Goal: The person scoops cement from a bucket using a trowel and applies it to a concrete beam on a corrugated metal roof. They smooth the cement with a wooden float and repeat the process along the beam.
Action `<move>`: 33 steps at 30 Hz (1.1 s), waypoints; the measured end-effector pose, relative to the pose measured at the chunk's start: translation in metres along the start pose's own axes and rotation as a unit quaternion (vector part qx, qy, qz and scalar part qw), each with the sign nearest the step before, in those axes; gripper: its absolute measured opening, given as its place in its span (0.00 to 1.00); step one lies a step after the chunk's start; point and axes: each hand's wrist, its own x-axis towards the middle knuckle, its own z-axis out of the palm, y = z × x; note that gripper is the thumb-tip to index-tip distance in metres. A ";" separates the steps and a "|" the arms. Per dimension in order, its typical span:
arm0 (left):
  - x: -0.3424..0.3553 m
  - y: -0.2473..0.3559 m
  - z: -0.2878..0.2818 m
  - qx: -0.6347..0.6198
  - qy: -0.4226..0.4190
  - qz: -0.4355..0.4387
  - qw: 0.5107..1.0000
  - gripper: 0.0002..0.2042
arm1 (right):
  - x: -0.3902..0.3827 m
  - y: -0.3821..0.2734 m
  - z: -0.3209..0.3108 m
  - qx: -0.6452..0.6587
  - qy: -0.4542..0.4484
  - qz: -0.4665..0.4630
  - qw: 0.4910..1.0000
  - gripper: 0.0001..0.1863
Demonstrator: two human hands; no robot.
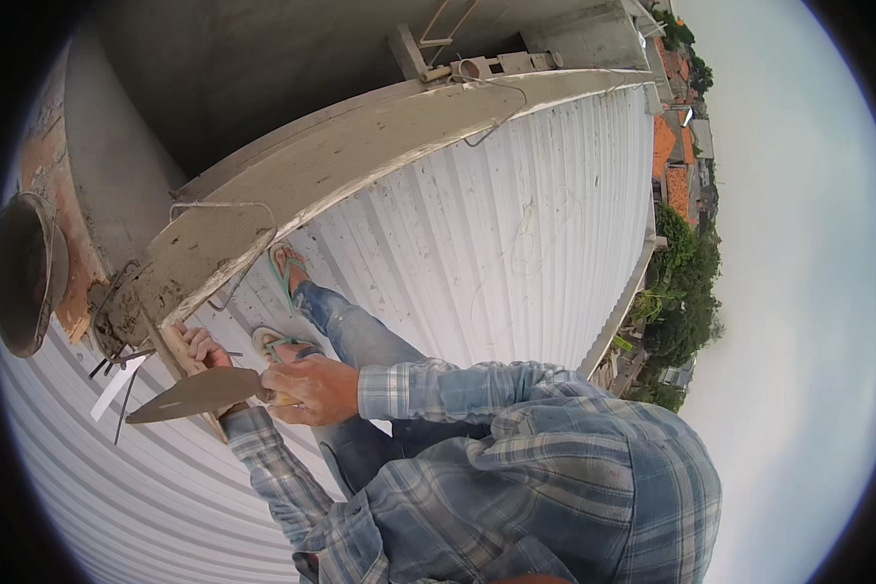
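- Right hand: closed around the handle of a pointed trowel. The blade points away from the body and lies roughly flat, just below the near end of the concrete beam.
- Left hand: fingers curled over a narrow wooden strip set against the beam's end, partly hidden behind the blade.
- Whether the blade carries mortar cannot be told from this view.
- Surroundings: bent steel wires and a white strip lie just beside the beam end. A dark round pan sits at the far left. The person sits on a corrugated metal roof in sandals.
- Step in hand, as judged: finishing work at the beam's end face — the strip is steadied as a guide while the trowel is brought up to it.
- The next move calls for a firm hold on the strip and a controlled blade angle along its edge, clear of the left fingers and the protruding wires.
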 end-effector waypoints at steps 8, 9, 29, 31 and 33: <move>-0.006 -0.035 0.031 0.027 -0.012 -0.064 0.998 0.19 | 0.009 0.054 0.041 -0.142 0.012 -0.015 0.990 0.12; -0.015 -0.048 0.059 0.186 0.014 0.014 0.982 0.20 | 0.024 0.051 0.049 -0.108 0.022 -0.024 0.994 0.13; -0.047 -0.018 0.077 0.583 0.181 0.149 0.778 0.16 | 0.043 0.081 -0.025 -0.145 -0.009 -0.123 0.982 0.17; -0.037 -0.013 0.070 0.627 0.183 0.142 0.744 0.16 | 0.020 0.063 -0.050 -0.104 -0.079 -0.057 0.990 0.18; -0.034 -0.012 0.065 0.647 0.180 0.138 0.728 0.16 | 0.009 0.053 -0.064 -0.159 -0.159 -0.073 0.972 0.19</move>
